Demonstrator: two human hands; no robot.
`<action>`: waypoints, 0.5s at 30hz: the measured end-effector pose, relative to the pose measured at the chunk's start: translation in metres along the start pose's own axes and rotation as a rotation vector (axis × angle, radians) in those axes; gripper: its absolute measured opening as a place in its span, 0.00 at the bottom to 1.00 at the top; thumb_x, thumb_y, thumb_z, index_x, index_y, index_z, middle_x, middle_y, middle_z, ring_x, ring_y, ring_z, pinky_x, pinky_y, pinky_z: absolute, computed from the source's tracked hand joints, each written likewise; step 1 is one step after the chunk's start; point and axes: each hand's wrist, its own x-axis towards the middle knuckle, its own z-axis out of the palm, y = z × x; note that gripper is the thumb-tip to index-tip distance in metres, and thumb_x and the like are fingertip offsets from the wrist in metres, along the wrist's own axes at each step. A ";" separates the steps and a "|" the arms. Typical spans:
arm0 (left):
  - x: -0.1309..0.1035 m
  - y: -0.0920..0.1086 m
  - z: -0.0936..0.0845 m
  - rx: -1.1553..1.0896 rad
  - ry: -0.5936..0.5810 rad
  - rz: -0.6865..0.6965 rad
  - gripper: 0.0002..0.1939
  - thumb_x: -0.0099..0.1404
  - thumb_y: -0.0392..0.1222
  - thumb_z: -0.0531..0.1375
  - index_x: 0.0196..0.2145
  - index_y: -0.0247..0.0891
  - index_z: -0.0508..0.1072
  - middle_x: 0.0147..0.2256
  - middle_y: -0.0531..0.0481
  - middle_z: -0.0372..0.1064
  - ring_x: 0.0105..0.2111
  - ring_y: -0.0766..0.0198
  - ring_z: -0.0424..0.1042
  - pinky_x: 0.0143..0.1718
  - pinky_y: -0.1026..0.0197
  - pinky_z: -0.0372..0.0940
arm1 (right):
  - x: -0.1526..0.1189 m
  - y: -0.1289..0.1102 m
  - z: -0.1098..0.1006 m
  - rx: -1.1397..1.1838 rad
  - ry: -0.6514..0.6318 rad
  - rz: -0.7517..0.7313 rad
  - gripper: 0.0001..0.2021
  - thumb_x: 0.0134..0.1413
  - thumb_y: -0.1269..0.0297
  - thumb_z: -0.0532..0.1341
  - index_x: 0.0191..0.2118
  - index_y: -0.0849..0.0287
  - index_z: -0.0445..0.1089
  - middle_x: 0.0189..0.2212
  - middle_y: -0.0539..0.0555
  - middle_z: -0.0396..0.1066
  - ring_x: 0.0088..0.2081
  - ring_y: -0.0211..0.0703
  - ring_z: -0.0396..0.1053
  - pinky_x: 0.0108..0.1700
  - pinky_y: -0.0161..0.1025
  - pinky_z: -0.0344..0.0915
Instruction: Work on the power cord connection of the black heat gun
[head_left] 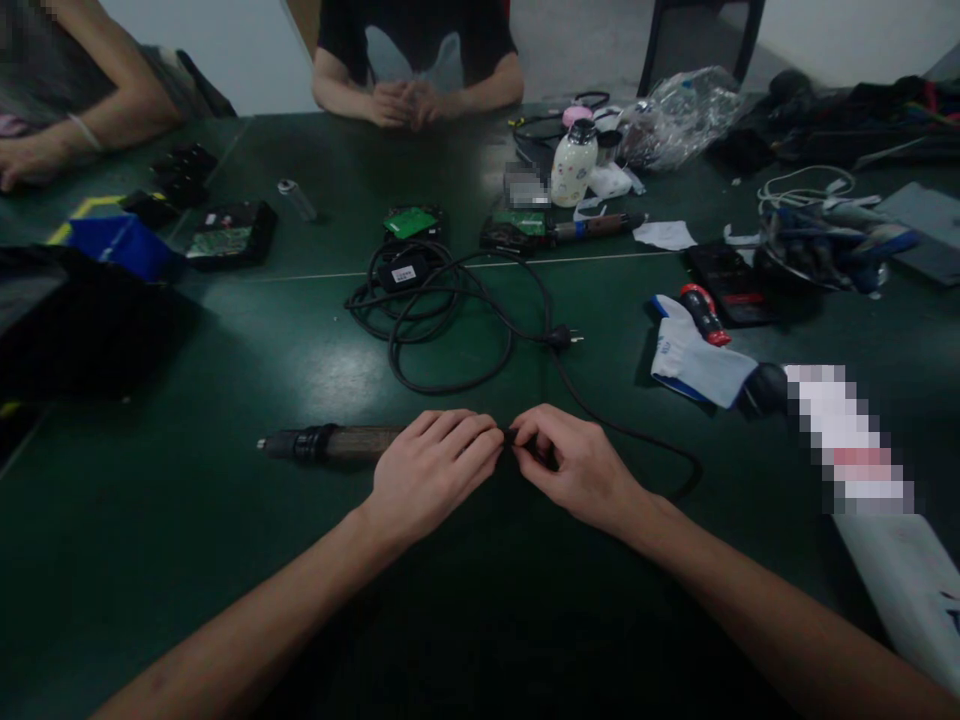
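An electric screwdriver (360,442) lies flat on the dark green table (187,580), its tip pointing left. My left hand (439,465) is wrapped over the rear part of its body. At the tool's right end, my right hand (566,460) pinches a small black piece between thumb and fingers, close to my left fingertips. A black power cable (450,385) lies in loose loops beyond my hands, with its plug (561,337) to the right of the loops. The exact join between tool and cable is hidden by my fingers.
Circuit-board units (229,235) stand farther back, near a second tool (592,228) and a white bottle (574,163). At right are a glove (694,355) and a red-black screwdriver (705,314). Two people sit across the table. A black bag-like object (82,325) is at left.
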 end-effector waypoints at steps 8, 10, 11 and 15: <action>-0.001 -0.001 0.000 -0.013 -0.001 -0.002 0.09 0.75 0.40 0.60 0.51 0.39 0.73 0.52 0.49 0.76 0.50 0.56 0.75 0.49 0.52 0.67 | 0.000 -0.001 0.000 -0.001 0.003 0.015 0.06 0.62 0.74 0.62 0.42 0.56 0.69 0.40 0.52 0.71 0.33 0.39 0.67 0.33 0.37 0.64; -0.001 -0.001 0.001 -0.015 -0.002 -0.011 0.08 0.75 0.40 0.60 0.50 0.39 0.73 0.51 0.48 0.76 0.50 0.56 0.75 0.49 0.52 0.67 | -0.001 -0.002 0.000 0.000 0.005 0.014 0.06 0.63 0.74 0.62 0.42 0.56 0.69 0.40 0.52 0.72 0.33 0.39 0.67 0.33 0.37 0.64; -0.001 -0.001 0.001 -0.013 -0.002 -0.011 0.08 0.75 0.40 0.60 0.50 0.38 0.73 0.51 0.48 0.76 0.50 0.56 0.75 0.49 0.52 0.67 | -0.001 -0.002 0.000 0.001 0.009 0.015 0.06 0.63 0.74 0.62 0.42 0.56 0.69 0.41 0.52 0.72 0.33 0.39 0.67 0.33 0.37 0.64; 0.000 0.000 0.001 -0.010 0.001 0.002 0.09 0.75 0.40 0.59 0.51 0.39 0.73 0.51 0.48 0.76 0.49 0.56 0.75 0.49 0.52 0.66 | 0.000 -0.002 0.001 0.003 0.017 0.022 0.05 0.63 0.73 0.62 0.42 0.56 0.69 0.41 0.52 0.72 0.33 0.38 0.67 0.34 0.38 0.64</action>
